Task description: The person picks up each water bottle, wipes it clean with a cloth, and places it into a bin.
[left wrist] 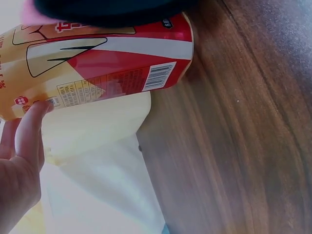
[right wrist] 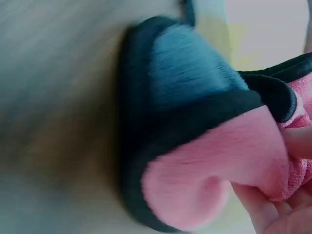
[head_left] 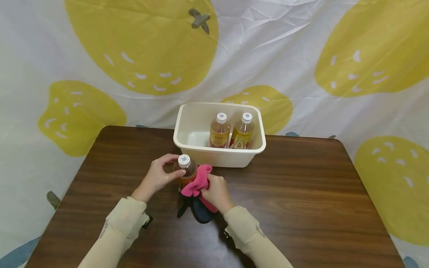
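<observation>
A white-capped drink bottle (head_left: 184, 161) stands in front of the basin, and my left hand (head_left: 160, 175) grips its upper part between thumb and fingers. In the left wrist view the bottle's red and yellow label (left wrist: 105, 66) shows a barcode near its base. My right hand (head_left: 216, 191) holds a bunched pink cloth (head_left: 200, 181) against the bottle's right side. Dark trim and a dark blue-grey part of the cloth (right wrist: 190, 68) hang below the fingers in the right wrist view. Part of the bottle's front is hidden by the cloth.
Behind the bottle, a cream plastic basin (head_left: 219, 157) stands at the table's back edge. Two similar bottles, one left (head_left: 219, 132) and one right (head_left: 242, 132), stand upright in its right part. A fruit-patterned curtain (head_left: 268, 44) hangs behind the brown wooden table (head_left: 301, 193).
</observation>
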`<action>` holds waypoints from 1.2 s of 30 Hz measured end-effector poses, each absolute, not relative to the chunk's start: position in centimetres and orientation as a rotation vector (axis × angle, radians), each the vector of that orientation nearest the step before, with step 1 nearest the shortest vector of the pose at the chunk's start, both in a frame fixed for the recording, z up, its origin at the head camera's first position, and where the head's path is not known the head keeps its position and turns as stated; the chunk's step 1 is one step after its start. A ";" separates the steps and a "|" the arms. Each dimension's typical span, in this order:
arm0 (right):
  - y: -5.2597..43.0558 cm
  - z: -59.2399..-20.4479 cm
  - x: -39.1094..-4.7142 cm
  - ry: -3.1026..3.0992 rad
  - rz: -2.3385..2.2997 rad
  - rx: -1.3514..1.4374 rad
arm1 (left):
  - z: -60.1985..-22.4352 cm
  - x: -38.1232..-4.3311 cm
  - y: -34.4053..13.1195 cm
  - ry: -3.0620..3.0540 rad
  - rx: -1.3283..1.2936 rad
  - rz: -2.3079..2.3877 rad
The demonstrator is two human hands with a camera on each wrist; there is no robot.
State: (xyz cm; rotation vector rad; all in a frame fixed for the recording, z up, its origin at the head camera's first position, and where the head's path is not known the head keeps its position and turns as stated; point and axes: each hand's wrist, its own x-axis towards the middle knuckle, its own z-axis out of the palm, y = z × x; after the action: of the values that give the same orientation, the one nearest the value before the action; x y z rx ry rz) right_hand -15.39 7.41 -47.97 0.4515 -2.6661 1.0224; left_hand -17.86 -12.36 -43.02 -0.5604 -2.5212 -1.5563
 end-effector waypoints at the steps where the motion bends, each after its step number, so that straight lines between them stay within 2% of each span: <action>1: 7.4 -48.4 -15.4 -2.669 1.019 0.447 | -43.0 -17.9 -12.3 -2.523 -0.562 -1.559; 6: 7.6 -49.6 -15.6 -2.678 1.001 0.451 | -42.9 -17.9 -12.3 -2.520 -0.569 -1.549; 11: 7.7 -48.9 -15.5 -2.661 1.025 0.450 | -43.0 -18.0 -12.2 -2.508 -0.591 -1.527; 18: 7.6 -44.6 -15.2 -2.532 1.098 0.526 | -42.9 -17.8 -12.1 -2.491 -0.600 -1.493; 27: 6.9 -39.2 -16.0 -2.498 1.005 0.644 | -40.7 -16.8 -11.7 -2.452 -0.650 -1.469; 36: 6.8 -40.5 -15.7 -2.533 0.933 0.623 | -43.1 -18.0 -12.4 -2.459 -0.636 -1.477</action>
State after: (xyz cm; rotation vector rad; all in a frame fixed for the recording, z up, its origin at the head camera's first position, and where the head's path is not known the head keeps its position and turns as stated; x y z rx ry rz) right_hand -15.66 6.77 -40.45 0.6231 -2.5328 0.9334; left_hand -18.05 -12.37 -43.14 -0.6363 -2.4592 -1.4771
